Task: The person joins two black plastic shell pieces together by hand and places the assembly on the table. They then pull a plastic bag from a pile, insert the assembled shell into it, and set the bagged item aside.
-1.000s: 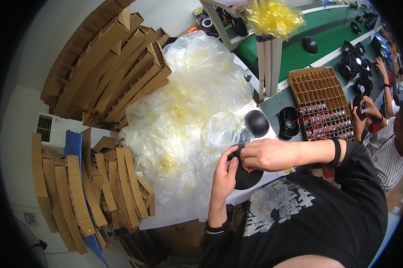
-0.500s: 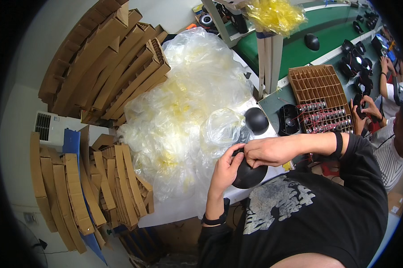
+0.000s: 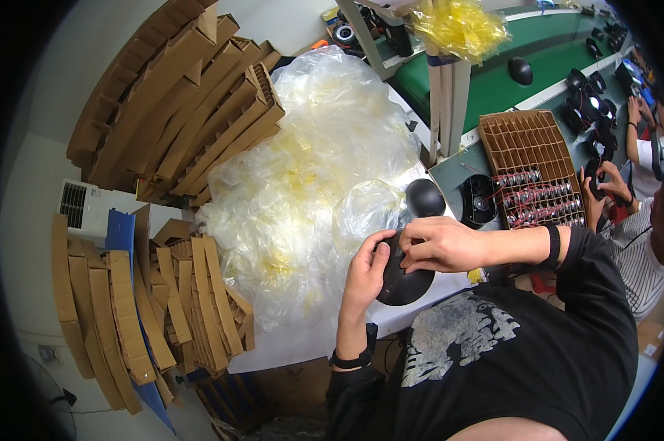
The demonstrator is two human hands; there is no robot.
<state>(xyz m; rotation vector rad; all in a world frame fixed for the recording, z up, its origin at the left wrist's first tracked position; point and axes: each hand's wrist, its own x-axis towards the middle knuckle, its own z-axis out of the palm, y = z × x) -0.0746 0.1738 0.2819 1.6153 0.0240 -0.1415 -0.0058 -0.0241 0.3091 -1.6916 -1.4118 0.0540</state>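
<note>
A smooth black dome-shaped shell [image 3: 404,289] is held low over the near right edge of the white table. My left hand [image 3: 363,275] grips its left side, thumb on top and fingers around the edge. Over its upper right part is my right hand [image 3: 444,244], fingertips pinched together close to the surface. Whatever lies between those fingertips is too small or hidden to tell. Just beyond my hands, a second black dome shell [image 3: 425,198] rests on the table beside crumpled clear plastic bags [image 3: 361,213].
Clear and yellowish plastic bags [image 3: 295,176] cover most of the table. Cardboard dividers [image 3: 192,103] are stacked at the left. A partitioned carton [image 3: 527,147] with metallic parts and red wires lies right, near a green conveyor [image 3: 479,88]. Co-workers' hands [image 3: 608,180] work at far right.
My right hand has lifted slightly and shifted a little to the right across the shell. The shell has tilted somewhat, and my left hand keeps its grip on it.
</note>
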